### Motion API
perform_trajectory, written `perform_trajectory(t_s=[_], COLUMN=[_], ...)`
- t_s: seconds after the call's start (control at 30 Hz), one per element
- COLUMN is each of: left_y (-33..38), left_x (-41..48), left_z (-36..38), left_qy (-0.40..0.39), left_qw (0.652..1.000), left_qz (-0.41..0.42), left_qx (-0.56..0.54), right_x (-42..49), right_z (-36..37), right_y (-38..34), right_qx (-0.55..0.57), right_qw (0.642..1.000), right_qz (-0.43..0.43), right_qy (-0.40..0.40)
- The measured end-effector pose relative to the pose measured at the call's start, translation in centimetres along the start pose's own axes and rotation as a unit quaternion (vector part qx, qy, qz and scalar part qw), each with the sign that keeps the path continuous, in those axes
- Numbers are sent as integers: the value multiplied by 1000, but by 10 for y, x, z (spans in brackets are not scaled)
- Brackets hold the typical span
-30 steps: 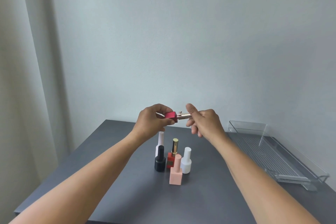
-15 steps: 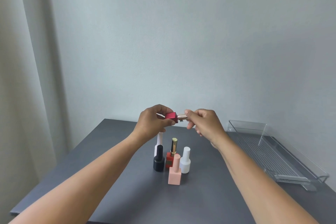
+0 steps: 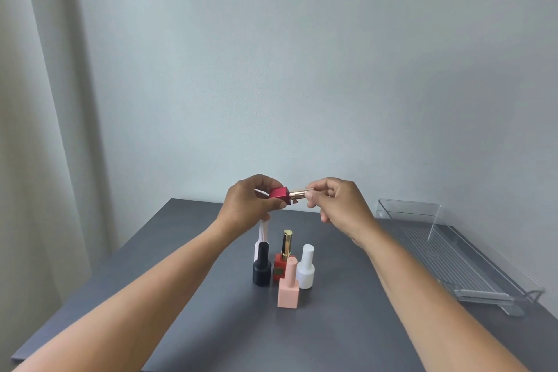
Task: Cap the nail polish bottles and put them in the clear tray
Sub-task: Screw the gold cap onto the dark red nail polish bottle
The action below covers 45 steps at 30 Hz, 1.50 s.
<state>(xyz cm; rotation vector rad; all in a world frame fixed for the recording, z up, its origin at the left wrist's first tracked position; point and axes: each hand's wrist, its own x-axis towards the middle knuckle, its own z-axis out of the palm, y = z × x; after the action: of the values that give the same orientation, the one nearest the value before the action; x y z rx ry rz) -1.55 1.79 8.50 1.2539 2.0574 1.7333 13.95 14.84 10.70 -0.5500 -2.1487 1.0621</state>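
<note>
A: Report hand status.

B: I read the left hand (image 3: 252, 205) at frame centre, fingers clamped on the dark red bottle (image 3: 279, 193), held sideways above the table (image 3: 181, 296). The right hand (image 3: 338, 202) pinches its gold cap (image 3: 297, 194), which sits against the bottle's neck.

A: Remaining items?

B: I count 5 capped bottles grouped below centre: black bottle (image 3: 261, 269), tall white bottle (image 3: 262, 234), red bottle (image 3: 282, 263), pink bottle (image 3: 289, 288), white bottle (image 3: 306, 269). The clear tray (image 3: 453, 254) lies at right, well apart.

No readable text, label, brand or number shows on any bottle, the tray or the table
</note>
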Motion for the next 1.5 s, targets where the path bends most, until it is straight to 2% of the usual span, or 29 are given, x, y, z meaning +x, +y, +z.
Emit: perform_trajectory(t_s=[0.2,0.3,0.53,0.7,0.83,1.03,1.2,1.5], left_y=[5,7,4,9,11,10,11,12], left_x=[2,4,1,1,1,-1,-2,-8], left_z=[0,-1,0,0,-2,-3,-4,5], left_qy=[-3,-9,-10,-16,-17,-30,-57,-41], left_qw=[1000,1000,1000,1000,1000,999,998,995], left_qz=[11,9,11,15,14,9,9,38], left_qx=[-1,11,14,15,18,15,15,85], right_x=[1,0,0,0,0,2,2,0], right_z=[0,-2,-1,0,-3,-2,-3,-5], right_y=[-1,-3,1,-1,-2,2,3,6], right_qx=[-31,-49,-52,-90,-90,-97,-152,-222], right_qw=[999,998,998,996,996,993,986,972], right_qz=[25,36,-33,-18,-9,-61,-63,-75], right_qy=[20,3,1,20,3,-3,-13,-20])
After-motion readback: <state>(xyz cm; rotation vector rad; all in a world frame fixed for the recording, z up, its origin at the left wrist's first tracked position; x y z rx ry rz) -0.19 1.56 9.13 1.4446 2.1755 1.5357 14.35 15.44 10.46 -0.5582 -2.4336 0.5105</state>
